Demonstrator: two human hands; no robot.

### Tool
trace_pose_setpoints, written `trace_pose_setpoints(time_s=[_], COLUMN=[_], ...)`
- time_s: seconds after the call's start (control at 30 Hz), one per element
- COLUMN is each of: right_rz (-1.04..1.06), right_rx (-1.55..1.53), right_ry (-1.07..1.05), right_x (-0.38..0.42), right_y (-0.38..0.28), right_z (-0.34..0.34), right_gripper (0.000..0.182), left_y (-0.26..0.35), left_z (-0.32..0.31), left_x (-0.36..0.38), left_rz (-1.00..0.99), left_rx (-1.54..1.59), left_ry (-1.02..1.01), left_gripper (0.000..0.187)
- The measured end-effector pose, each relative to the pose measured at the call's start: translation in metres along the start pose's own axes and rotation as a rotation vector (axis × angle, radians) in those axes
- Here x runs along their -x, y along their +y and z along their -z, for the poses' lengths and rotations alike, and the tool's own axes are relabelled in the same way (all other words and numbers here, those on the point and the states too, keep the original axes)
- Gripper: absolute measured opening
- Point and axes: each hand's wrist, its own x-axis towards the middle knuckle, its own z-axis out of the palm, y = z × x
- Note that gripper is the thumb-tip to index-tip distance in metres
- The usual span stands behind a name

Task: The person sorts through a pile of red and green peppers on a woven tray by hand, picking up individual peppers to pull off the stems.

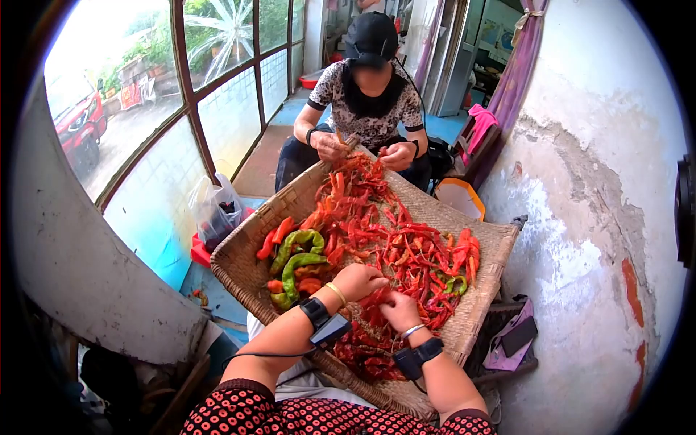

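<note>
Here's the left hand point(357, 281), palm down over the shallow woven basket point(428, 206), fingers curled in and bunched toward the tips, more closed than open. Whether a pepper is pinched in there, I can't tell. Just beside it, the right hand point(400, 310) comes in, half closed, fingertips right at the small red peppers point(413, 250); a firm hold on one can't be made out.

And those red peppers spread across the basket, heaped from the far corner down to the near side. On the left lie larger green peppers point(288, 278) and plump orange-red peppers point(283, 230). Across the basket sits a co-worker in a black cap point(370, 36), both hands raised at the far corner, fingers bent in close to the peppers.

Onto the labels: each forearm wears a black strapped device, the left one point(330, 330) and the right one point(418, 357), any markings too small to read. The red car point(81, 123) outside the window shows nothing readable either.
</note>
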Motion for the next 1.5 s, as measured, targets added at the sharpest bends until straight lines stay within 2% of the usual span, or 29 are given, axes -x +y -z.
trace_pose_setpoints(time_s=[0.03, 0.1, 0.17, 0.23, 0.27, 0.4, 0.5, 0.6, 0.73, 0.8, 0.83, 0.9, 0.93, 1.03, 1.07, 1.17, 1.2, 1.33, 1.37, 1.4, 1.43, 1.47, 1.5], right_rz=[-0.112, -0.237, -0.316, -0.262, -0.204, -0.272, -0.284, -0.293, -0.302, -0.275, -0.245, -0.229, -0.2, -0.17, -0.18, -0.167, -0.163, -0.133, -0.103, -0.103, 0.051, 0.202, 0.202], right_rx=[-0.2, -0.559, -0.668, -0.708, -0.747, -0.705, -0.632, -0.599, -0.675, -0.761, -0.846, -0.847, -0.851, -0.812, -0.777, -0.713, -0.703, -0.62, -0.564, -0.564, -0.19, 0.184, 0.183], right_ry=[0.0, 0.01, 0.012, 0.025, 0.039, -0.02, -0.035, 0.05, 0.193, 0.223, 0.256, 0.262, 0.237, 0.174, 0.118, 0.059, 0.043, 0.032, 0.054, 0.054, 0.054, 0.051, 0.05], right_x=[-0.001, -0.003, -0.002, -0.005, -0.005, -0.001, -0.002, -0.004, -0.007, -0.007, -0.008, -0.007, -0.006, -0.003, -0.002, 0.0, 0.001, 0.0, -0.001, -0.001, 0.001, 0.002, 0.004], right_y=[-0.002, -0.003, -0.009, 0.003, 0.007, -0.005, -0.003, 0.002, 0.003, 0.009, 0.01, 0.008, 0.006, -0.001, -0.004, -0.011, -0.013, -0.003, -0.002, -0.003, -0.007, -0.01, -0.012], right_z=[0.007, 0.017, 0.028, 0.026, 0.025, 0.032, 0.036, 0.041, 0.046, 0.049, 0.051, 0.05, 0.047, 0.041, 0.039, 0.032, 0.031, 0.026, 0.025, 0.027, 0.029, 0.031, 0.03], right_gripper=[0.014, 0.007, 0.007, 0.007, 0.008, 0.008, 0.008, 0.011, 0.008, 0.008, 0.007, 0.007, 0.007, 0.008, 0.008, 0.01, 0.01, 0.012, 0.013, 0.013, 0.017, 0.022, 0.022], left_y=[0.006, 0.016, 0.014, 0.009, 0.008, 0.014, 0.017, 0.02, 0.01, 0.01, 0.01, 0.011, 0.011, 0.015, 0.016, 0.009, 0.012, 0.018, 0.009, 0.004, -0.001, -0.006, -0.004], left_z=[0.002, 0.006, 0.005, 0.001, -0.001, 0.002, 0.007, 0.014, 0.015, 0.021, 0.018, 0.01, 0.01, 0.014, 0.015, 0.0, 0.0, 0.013, 0.014, 0.015, 0.015, 0.017, 0.025], left_x=[0.0, -0.001, -0.001, -0.003, -0.002, 0.0, 0.0, -0.001, -0.004, -0.001, 0.0, 0.006, 0.005, 0.001, 0.0, 0.0, -0.001, 0.0, -0.002, -0.005, -0.008, -0.012, -0.013], left_rz=[0.002, 0.149, 0.174, 0.095, 0.033, 0.072, 0.072, 0.183, 0.301, 0.115, 0.115, -0.034, -0.033, 0.048, -0.011, -0.077, -0.031, 0.107, -0.03, 0.055, 0.14, 0.15, 0.16], left_rx=[0.001, 0.335, 0.421, 0.322, 0.317, 0.254, 0.252, 0.431, 0.444, 0.173, 0.173, 0.087, 0.088, 0.229, 0.23, 0.39, 0.279, 0.3, 0.142, 0.326, 0.508, 0.473, 0.435], left_ry=[0.0, -0.016, -0.058, -0.249, -0.25, -0.276, -0.224, -0.149, -0.186, -0.609, -0.607, -0.805, -0.806, -0.4, -0.318, -0.32, -0.384, -0.409, -0.248, -0.05, 0.15, 0.354, 0.557], left_gripper=[0.032, 0.042, 0.044, 0.039, 0.032, 0.026, 0.021, 0.019, 0.021, 0.027, 0.027, 0.032, 0.032, 0.036, 0.033, 0.029, 0.025, 0.02, 0.018, 0.018, 0.019, 0.02, 0.022])
